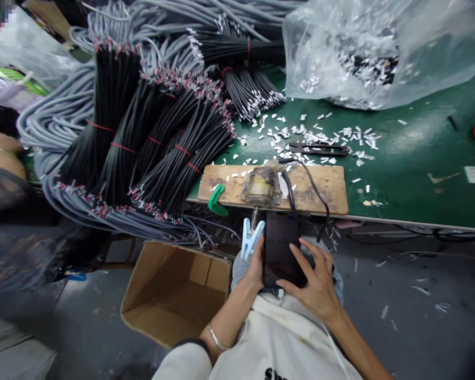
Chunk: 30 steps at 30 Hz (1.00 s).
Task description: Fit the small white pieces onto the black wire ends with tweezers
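A dark phone lies over my lap, its screen mostly black with faint digits. My left hand is closed around the phone's left edge. Over the phone's right side is my right hand, open, fingers spread, with fingertips at the screen and the thumb by its lower edge. A white plug shows at the phone's bottom. Just above my left hand, a light blue clothespin-like clip is fixed at a thin metal rod by the table edge.
A wooden board on the green table carries a tape-wrapped lump and a green hook-shaped piece. Bundled black cables, white scraps and a plastic bag lie behind. An open cardboard box stands lower left.
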### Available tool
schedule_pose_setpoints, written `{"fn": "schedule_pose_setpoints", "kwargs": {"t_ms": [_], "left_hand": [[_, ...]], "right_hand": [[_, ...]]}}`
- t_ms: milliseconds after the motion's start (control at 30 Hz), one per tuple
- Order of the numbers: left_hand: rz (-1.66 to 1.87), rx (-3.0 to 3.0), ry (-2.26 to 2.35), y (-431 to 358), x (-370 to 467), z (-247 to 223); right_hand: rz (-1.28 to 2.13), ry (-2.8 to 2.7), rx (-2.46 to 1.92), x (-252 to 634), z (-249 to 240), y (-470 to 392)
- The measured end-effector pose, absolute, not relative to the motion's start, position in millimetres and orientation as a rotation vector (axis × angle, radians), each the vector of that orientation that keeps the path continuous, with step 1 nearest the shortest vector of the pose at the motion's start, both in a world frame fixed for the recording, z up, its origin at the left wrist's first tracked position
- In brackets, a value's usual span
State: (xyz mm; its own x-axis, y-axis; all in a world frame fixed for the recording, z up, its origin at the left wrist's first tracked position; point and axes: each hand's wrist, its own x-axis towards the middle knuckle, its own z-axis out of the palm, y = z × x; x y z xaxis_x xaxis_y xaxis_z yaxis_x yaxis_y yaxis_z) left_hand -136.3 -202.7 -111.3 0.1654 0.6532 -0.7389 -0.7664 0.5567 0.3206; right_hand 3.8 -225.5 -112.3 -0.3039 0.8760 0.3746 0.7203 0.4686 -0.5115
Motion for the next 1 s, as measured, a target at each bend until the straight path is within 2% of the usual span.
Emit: {"fn": "schedule_pose_setpoints", "kwargs": {"t_ms": [367, 767, 1000], "left_hand": [[1.005, -0.152, 0.94, -201, -135, -112], [1.013, -0.167, 0.959, -201, -134, -110], [1.029, -0.142, 0.964, -203, -134, -114]], "right_hand": [[0.291, -1.999, -1.44, 12, -115, -219], [0.347, -2.111, -1.394, 2, -119, -222], [0.258, -2.114, -1.371, -3, -108, -213]]}}
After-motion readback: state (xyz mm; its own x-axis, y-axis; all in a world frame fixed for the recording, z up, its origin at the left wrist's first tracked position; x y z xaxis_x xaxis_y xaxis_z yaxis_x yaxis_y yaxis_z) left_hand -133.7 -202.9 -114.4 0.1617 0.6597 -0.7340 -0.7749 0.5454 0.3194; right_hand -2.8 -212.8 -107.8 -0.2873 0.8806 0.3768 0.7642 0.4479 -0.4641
